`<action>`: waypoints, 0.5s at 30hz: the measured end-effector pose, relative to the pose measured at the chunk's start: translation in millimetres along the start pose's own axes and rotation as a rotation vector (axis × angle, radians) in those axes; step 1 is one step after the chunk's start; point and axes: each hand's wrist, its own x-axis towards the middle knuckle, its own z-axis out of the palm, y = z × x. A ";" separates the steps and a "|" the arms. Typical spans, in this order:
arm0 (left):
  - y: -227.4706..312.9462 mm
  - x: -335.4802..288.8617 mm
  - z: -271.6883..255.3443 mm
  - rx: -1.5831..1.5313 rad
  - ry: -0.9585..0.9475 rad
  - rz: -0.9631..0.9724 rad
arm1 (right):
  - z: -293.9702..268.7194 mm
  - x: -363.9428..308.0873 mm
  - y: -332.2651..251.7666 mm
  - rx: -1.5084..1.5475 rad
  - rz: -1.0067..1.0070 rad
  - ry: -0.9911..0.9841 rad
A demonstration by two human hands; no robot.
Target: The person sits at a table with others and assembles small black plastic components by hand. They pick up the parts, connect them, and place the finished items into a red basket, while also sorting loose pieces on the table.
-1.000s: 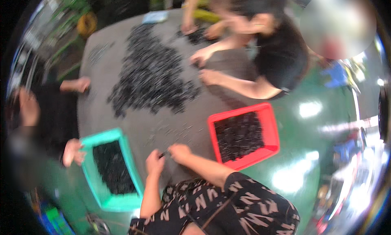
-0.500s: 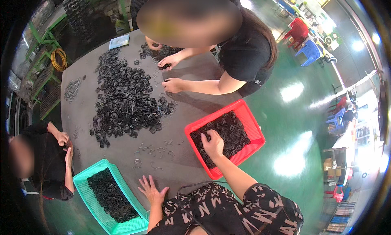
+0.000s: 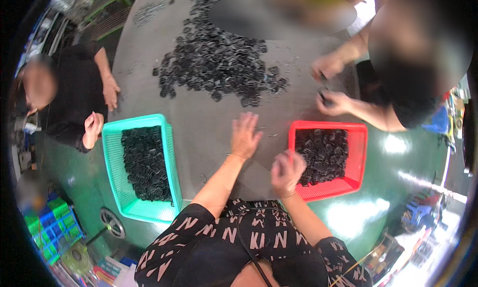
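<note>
With the clock's centre at the left hand, 12 o'clock is the far end of the table. This hand is palm down over the grey table top, its fingers extended and parted, free of any object; whether it presses the surface, I cannot tell. A thin metal wire piece lies near its thumb, at 3 o'clock.

The right hand is at between 4 and 5 o'clock, blurred, with the fingers bent inward, beside the near-left corner of the red plastic basket. Whether these fingers grasp something, I cannot tell.

The small black buckle-like pieces lie in a large heap between 11 and 12 o'clock. More of them fill a good part of the red basket, at between 3 and 4 o'clock, and of the turquoise plastic basket, between 8 and 9 o'clock.

At 2 o'clock, a co-worker's hands have dark pieces at the fingertips. Another co-worker's hands are at about 9 to 10 o'clock, near the turquoise basket.
</note>
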 end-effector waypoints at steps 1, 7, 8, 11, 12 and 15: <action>-1.3 0.7 7.0 -0.259 0.015 0.050 | 9.6 -12.1 -14.3 0.117 -0.150 -0.064; -93.5 -39.5 -83.0 0.288 0.396 -0.419 | 113.7 -81.1 -66.5 0.176 -0.663 -0.884; -111.5 -53.8 -85.2 0.327 0.442 -0.483 | 129.7 -84.9 -70.7 0.200 -0.741 -0.832; -121.8 -75.3 -81.3 0.387 0.340 -0.389 | 155.1 -73.0 -78.7 0.134 -0.775 -1.012; -124.2 -72.7 -82.4 0.406 0.330 -0.408 | 159.6 -67.8 -79.1 0.109 -0.749 -1.005; -117.2 -52.0 -76.2 0.399 0.301 -0.431 | 158.4 -45.7 -69.3 -0.043 -0.550 -1.030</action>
